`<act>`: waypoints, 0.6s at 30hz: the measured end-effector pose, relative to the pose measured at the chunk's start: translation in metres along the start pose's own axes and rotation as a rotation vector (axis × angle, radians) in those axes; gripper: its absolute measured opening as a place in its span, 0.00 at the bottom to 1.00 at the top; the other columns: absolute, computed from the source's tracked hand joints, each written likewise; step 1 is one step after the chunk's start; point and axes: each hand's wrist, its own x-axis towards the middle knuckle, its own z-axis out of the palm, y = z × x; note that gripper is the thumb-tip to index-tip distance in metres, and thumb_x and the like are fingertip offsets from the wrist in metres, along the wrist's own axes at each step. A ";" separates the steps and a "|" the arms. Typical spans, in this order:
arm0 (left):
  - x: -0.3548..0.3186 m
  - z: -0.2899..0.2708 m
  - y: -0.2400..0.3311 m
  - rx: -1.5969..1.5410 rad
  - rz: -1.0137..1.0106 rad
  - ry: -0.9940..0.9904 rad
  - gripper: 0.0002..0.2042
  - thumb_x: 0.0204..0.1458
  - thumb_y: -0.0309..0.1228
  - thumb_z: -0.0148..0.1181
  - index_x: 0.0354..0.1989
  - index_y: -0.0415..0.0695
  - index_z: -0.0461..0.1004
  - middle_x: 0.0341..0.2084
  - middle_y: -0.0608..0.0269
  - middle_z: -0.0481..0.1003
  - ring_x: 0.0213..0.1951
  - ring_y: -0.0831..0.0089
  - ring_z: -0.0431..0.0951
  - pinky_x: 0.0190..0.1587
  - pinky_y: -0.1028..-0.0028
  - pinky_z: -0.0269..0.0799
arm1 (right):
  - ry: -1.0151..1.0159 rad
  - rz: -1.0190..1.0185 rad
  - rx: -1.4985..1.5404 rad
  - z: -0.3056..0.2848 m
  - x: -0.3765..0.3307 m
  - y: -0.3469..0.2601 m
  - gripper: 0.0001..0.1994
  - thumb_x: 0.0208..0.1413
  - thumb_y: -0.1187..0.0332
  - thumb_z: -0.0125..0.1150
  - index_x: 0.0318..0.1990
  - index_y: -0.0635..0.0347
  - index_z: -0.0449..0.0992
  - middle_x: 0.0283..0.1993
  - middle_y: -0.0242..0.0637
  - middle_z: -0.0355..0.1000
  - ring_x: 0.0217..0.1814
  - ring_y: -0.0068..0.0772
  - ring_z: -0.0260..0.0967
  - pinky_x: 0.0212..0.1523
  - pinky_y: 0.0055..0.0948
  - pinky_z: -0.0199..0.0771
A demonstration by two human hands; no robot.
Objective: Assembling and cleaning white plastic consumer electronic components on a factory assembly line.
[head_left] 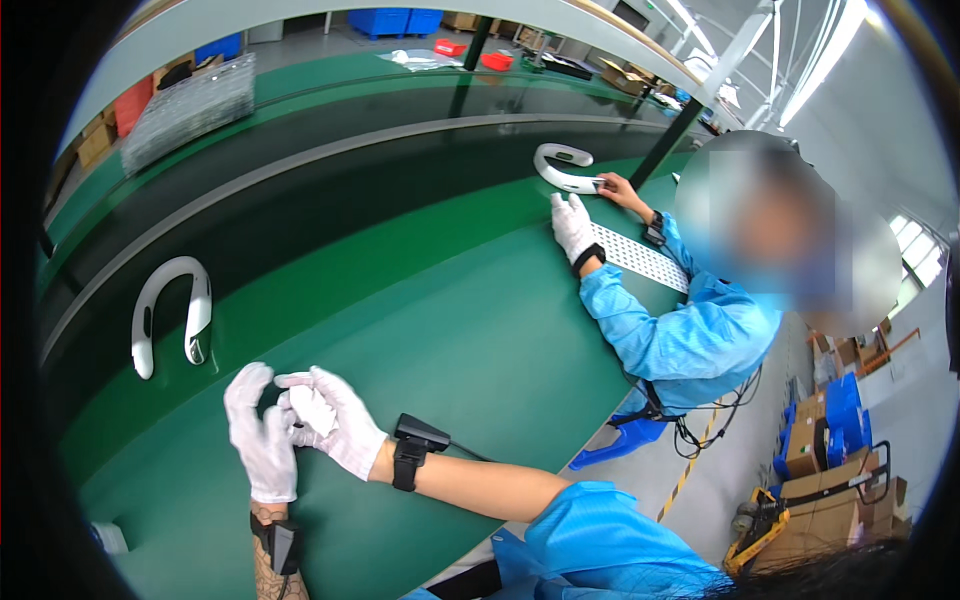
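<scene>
In my gloved right hand (350, 425) is a crumpled white cloth or wipe (313, 410), pinched between thumb and fingers. My left hand (262, 440), also in a white glove, is right beside it with fingers curved and a gap between them and the thumb. Whether the left fingertips touch the cloth is hard to make out. Beyond my hands, a white U-shaped neckband device (198, 325) lies on the green work surface (450, 370), touched by neither hand. Both of my wrists carry black strapped units.
To the right sits a co-worker in a blue gown (680, 330), hands at another white neckband device (570, 182). A white perforated strip (640, 257) lies by that person's arm. A metal rail spans the far side. Cardboard boxes (825, 495) stand on the floor at right.
</scene>
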 end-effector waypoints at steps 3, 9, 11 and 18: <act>-0.007 -0.005 -0.023 -0.156 -0.244 0.007 0.15 0.72 0.32 0.48 0.59 0.38 0.74 0.55 0.52 0.76 0.54 0.63 0.78 0.58 0.64 0.73 | 0.133 0.046 -0.259 0.017 -0.004 -0.003 0.14 0.75 0.59 0.50 0.58 0.55 0.75 0.38 0.29 0.73 0.35 0.19 0.73 0.29 0.22 0.72; -0.006 0.002 -0.034 -0.105 -0.351 -0.171 0.10 0.70 0.30 0.56 0.52 0.39 0.77 0.47 0.57 0.79 0.46 0.69 0.81 0.51 0.69 0.77 | -0.038 -0.244 -0.935 0.005 0.002 0.031 0.06 0.73 0.66 0.56 0.49 0.55 0.76 0.27 0.35 0.72 0.25 0.28 0.72 0.27 0.31 0.70; -0.007 0.003 -0.033 -0.083 -0.304 -0.151 0.08 0.68 0.27 0.57 0.51 0.39 0.77 0.46 0.58 0.79 0.43 0.69 0.81 0.48 0.70 0.78 | -0.094 -0.529 -1.115 0.004 -0.001 0.036 0.05 0.71 0.67 0.57 0.48 0.56 0.76 0.31 0.45 0.74 0.28 0.43 0.73 0.32 0.38 0.75; -0.001 -0.001 -0.023 -0.034 -0.247 -0.170 0.09 0.64 0.26 0.56 0.48 0.39 0.78 0.43 0.56 0.80 0.44 0.64 0.82 0.50 0.68 0.77 | -0.047 -0.573 -1.142 0.014 -0.010 0.022 0.06 0.71 0.68 0.57 0.47 0.57 0.77 0.34 0.46 0.74 0.29 0.43 0.72 0.32 0.38 0.73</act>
